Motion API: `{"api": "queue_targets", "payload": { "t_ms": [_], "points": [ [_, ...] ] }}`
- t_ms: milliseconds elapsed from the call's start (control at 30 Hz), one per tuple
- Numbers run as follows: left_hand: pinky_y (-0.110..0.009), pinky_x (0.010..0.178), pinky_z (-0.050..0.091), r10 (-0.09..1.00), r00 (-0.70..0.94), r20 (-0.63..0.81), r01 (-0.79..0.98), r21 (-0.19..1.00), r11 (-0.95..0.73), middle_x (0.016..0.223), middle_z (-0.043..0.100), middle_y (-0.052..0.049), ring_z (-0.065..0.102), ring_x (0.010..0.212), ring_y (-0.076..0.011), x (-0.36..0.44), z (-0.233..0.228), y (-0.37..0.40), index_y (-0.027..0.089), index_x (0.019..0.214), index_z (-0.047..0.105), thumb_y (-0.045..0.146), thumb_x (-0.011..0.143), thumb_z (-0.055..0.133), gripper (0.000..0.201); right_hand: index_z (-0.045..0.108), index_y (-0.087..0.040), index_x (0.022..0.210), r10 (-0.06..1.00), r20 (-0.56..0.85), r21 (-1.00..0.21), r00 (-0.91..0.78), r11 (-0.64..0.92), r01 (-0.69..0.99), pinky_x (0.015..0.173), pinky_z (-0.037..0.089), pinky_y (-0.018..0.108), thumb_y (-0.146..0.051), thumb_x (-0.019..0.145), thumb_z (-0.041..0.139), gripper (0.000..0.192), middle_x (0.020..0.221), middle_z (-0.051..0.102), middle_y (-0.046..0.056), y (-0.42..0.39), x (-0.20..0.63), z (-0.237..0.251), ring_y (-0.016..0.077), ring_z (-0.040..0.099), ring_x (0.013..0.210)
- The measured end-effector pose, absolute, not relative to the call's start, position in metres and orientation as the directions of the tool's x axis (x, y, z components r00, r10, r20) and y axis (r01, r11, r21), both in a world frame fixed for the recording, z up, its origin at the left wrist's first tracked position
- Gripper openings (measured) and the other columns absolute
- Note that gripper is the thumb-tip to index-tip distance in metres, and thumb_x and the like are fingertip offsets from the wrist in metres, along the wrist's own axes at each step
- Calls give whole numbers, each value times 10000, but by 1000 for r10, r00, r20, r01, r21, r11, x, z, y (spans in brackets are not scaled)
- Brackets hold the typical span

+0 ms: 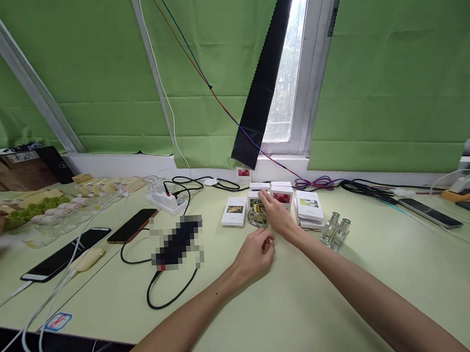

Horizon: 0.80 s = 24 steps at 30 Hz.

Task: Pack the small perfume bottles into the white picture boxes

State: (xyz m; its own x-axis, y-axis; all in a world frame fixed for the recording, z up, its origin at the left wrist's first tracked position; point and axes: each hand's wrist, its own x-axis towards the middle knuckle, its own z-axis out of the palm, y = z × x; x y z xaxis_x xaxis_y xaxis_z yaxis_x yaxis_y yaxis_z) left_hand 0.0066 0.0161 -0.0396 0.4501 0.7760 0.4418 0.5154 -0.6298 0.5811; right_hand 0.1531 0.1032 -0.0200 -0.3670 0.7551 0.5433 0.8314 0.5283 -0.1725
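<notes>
White picture-printed boxes [283,196] are grouped at frame centre near a clear gold-topped bottle [257,216]; two clear glass bottles [339,235] stand apart, right of centre. The right hand [276,211] touches the boxes, the left hand [256,253] curls nearby; both grips cannot be told.

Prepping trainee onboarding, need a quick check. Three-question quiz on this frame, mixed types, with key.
1. True or false: the two clear bottles are to the right of the card with a white flower.
2. Which is nearer the table's front edge: left hand or right hand?
3. Of these, the gold-topped glass bottle is closest to: A) power strip, B) right hand, C) cardboard box.

Key: 1 true; 2 left hand; 3 B.
</notes>
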Motion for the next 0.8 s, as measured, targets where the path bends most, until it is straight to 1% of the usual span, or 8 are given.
{"api": "queue_targets", "payload": {
  "t_ms": [100, 167, 333, 433, 600, 800],
  "points": [
    [-274, 612, 405, 770, 467, 435, 515, 575, -636, 784, 602, -25, 534, 657, -152, 6, -39, 16, 185, 860, 623, 126, 849, 529, 111, 385, -90, 1557, 761, 542, -178, -358, 520, 836, 1026, 549, 441, 146, 715, 298, 879, 1602, 397, 211, 102, 150, -18, 284, 605, 1292],
    [-272, 618, 405, 764, 472, 439, 511, 569, -644, 781, 598, -23, 533, 662, -152, 6, -38, 15, 186, 859, 618, 128, 853, 525, 110, 378, -104, 1564, 786, 521, -171, -334, 479, 861, 1007, 563, 435, 141, 725, 300, 878, 1612, 386, 199, 99, 147, -15, 284, 608, 1286],
    [-268, 615, 399, 762, 476, 439, 508, 570, -646, 774, 584, -18, 527, 663, -148, 7, -37, 13, 185, 845, 603, 131, 863, 509, 109, 354, -98, 1579, 854, 446, -103, -268, 346, 933, 861, 623, 425, 106, 784, 323, 822, 1641, 308, 228, 90, 141, -7, 332, 625, 1261],
    [-270, 624, 400, 760, 481, 437, 512, 564, -648, 779, 585, -19, 530, 671, -149, 7, -38, 14, 186, 840, 601, 131, 863, 509, 110, 344, -89, 1585, 865, 429, -77, -260, 322, 943, 846, 627, 413, 86, 820, 335, 785, 1649, 274, 238, 88, 139, -4, 339, 632, 1258],
    [-272, 620, 399, 765, 483, 426, 522, 562, -642, 777, 583, -21, 526, 667, -149, 7, -38, 15, 182, 831, 601, 138, 862, 511, 105, 342, -103, 1589, 871, 428, -42, -244, 288, 957, 832, 631, 382, 91, 816, 332, 796, 1653, 270, 211, 89, 139, -5, 312, 632, 1262],
    [-272, 616, 399, 772, 482, 414, 524, 570, -633, 769, 583, -21, 528, 665, -151, 7, -38, 15, 181, 822, 602, 143, 863, 512, 106, 332, -99, 1590, 864, 442, 36, -240, 250, 967, 740, 634, 329, 107, 777, 324, 839, 1660, 267, 185, 90, 139, -10, 271, 693, 1145]
  ]
}}
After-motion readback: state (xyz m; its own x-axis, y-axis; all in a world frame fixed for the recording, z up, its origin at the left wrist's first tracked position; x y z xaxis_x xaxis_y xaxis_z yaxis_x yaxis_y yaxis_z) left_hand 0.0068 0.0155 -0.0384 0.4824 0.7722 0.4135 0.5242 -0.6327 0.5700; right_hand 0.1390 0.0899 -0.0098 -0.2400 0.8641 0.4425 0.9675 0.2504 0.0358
